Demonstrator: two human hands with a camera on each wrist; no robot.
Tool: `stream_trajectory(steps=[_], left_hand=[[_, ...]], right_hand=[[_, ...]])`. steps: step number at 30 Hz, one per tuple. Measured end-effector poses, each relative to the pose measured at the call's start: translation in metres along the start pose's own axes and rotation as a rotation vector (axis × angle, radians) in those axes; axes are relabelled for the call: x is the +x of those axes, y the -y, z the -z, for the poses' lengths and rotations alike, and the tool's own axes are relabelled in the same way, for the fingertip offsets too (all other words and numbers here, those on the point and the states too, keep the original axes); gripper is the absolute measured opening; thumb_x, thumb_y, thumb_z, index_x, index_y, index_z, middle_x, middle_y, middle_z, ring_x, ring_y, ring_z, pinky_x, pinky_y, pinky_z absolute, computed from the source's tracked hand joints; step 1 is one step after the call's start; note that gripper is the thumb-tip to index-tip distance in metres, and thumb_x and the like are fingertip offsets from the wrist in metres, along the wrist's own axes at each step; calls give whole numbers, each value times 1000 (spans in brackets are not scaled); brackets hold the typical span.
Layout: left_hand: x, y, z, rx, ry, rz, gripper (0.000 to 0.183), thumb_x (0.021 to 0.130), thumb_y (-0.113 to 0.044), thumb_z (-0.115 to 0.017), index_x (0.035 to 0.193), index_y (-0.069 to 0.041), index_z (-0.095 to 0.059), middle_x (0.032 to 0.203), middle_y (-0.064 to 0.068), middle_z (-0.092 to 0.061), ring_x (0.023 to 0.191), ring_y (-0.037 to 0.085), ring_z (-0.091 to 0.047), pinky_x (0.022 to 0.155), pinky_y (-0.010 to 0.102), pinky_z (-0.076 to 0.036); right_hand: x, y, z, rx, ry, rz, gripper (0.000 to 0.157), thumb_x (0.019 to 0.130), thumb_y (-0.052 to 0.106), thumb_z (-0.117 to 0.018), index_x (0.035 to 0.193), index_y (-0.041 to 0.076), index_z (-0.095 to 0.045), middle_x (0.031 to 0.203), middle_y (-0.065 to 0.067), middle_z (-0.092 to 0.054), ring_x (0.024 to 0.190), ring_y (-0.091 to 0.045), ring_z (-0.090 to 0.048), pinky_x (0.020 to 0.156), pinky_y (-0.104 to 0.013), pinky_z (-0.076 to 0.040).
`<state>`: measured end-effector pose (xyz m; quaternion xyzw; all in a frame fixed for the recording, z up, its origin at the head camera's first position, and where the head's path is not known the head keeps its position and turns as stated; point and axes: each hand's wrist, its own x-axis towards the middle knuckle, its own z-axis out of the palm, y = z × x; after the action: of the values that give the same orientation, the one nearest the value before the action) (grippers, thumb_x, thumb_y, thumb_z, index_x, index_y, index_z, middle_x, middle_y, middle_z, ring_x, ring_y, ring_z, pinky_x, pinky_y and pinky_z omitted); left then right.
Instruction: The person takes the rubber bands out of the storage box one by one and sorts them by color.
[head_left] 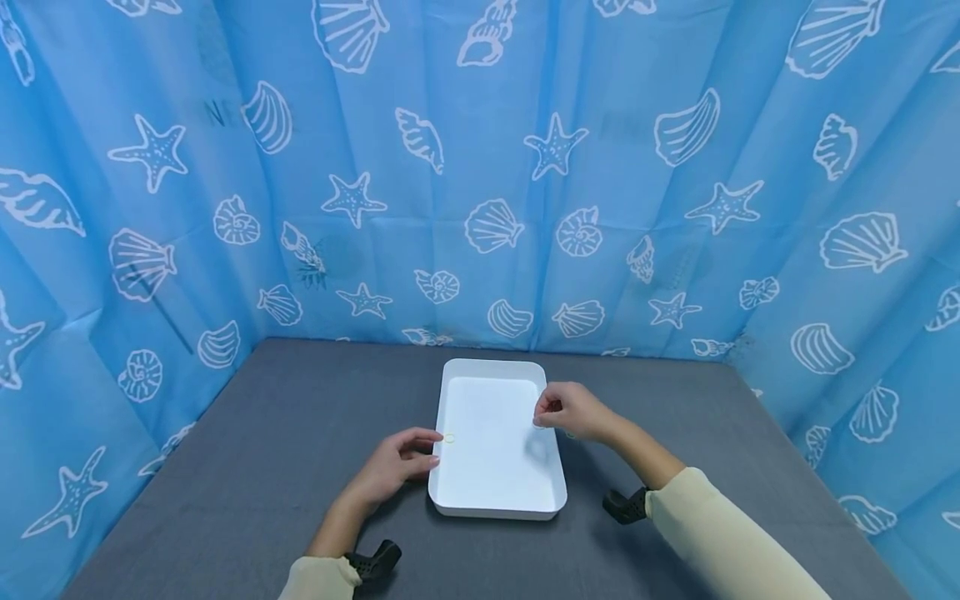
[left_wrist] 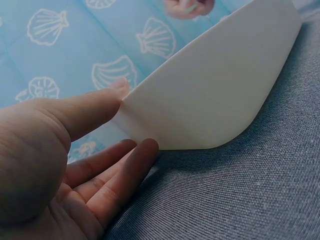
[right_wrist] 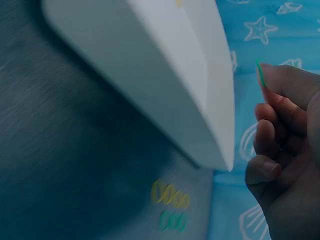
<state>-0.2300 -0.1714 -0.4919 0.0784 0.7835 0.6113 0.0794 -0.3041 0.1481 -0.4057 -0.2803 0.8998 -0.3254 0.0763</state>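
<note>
A white tray (head_left: pixel 498 467) with raised walls rests on the dark grey cloth. Fingertips of my left hand (head_left: pixel 396 465) touch its left wall; in the left wrist view the thumb lies at the rim and the straight fingers against the lower edge. Over the tray's right rim, my right hand (head_left: pixel 570 410) pinches a small thin green ring (right_wrist: pixel 260 74) between thumb and forefinger, the other fingers curled. Inside the tray, near the left wall, lies a small yellow ring (head_left: pixel 449 442).
On the cloth right of the tray lie several yellow rings (right_wrist: pixel 170 195) and several green rings (right_wrist: pixel 173 221), partly hidden by my right wrist in the head view. A blue curtain (head_left: pixel 465 167) with white shells hangs behind and along both sides of the table.
</note>
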Motion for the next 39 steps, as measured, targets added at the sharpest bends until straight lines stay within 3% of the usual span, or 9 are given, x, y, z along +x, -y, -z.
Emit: stream_trajectory(steps=[7,15,25,39], left_hand=[[-2,-1,-1,14,-17,-1,36,92,-17,-68,126,-8,-61,125,14,-58,92,22,-59,83,39,-52],[-2,-6,-2,25,-21,13,35,94,-14,-66,127,-6,-60,124,15,-58,93,23,-59,84,40,-52],[-4,-11,-3,34,-28,15,34,94,-13,-65,127,-5,-60,123,16,-58,94,23,-59,84,41,-51],[0,-3,-1,5,-4,15,36,92,-19,-69,126,-9,-61,124,13,-59,95,22,-60,84,40,-52]], right_hand=[[-16,-27,-1,27,-94,3,8,89,6,-69,83,7,-65,80,-1,-54,69,-16,-51,58,-29,-45],[-28,-51,-4,23,-200,-52,8,89,5,-69,82,8,-65,83,-1,-56,73,-16,-51,64,-31,-45],[-33,-69,-11,42,-248,-155,9,90,6,-67,82,4,-64,80,-3,-58,72,-16,-50,64,-32,-43],[-35,-79,-16,-73,-274,-300,11,86,4,-70,75,4,-68,70,1,-61,65,-14,-51,62,-33,-43]])
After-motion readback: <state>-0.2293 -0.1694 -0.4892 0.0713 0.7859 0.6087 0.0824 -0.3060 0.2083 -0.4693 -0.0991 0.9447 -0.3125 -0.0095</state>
